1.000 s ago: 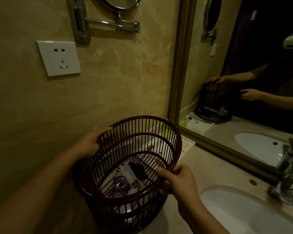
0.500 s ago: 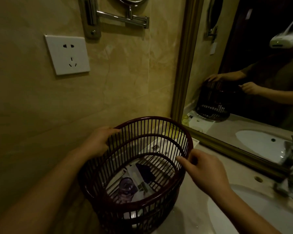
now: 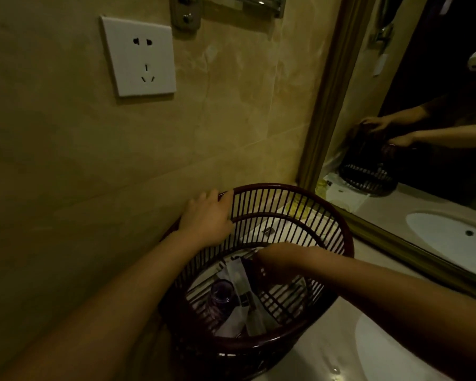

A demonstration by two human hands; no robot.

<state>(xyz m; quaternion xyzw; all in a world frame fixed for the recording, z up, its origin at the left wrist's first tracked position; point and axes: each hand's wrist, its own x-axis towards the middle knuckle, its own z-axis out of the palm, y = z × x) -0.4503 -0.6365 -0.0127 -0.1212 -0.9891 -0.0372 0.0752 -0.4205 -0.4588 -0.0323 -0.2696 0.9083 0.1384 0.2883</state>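
A dark red slatted plastic basket [image 3: 308, 204] stands on the counter against the tiled wall. My left hand [image 3: 208, 215] grips its far left rim. My right hand [image 3: 275, 264] reaches down inside the basket; its fingers point down and are mostly hidden, so I cannot tell whether they hold anything. On the basket's floor lie a small clear purple-tinted bottle [image 3: 220, 294] and several white sachets [image 3: 242, 281].
A white sink basin [image 3: 390, 353] sits at the lower right of the beige counter [image 3: 319, 350]. A gold-framed mirror [image 3: 412, 160] runs along the right. A white wall socket [image 3: 139, 56] and a chrome bracket [image 3: 186, 12] are on the wall above. White packets [image 3: 280, 229] lie behind the basket.
My right hand has left the basket's right rim and gone down inside it. My left hand stays on the far rim. The view has tilted down and moved closer.
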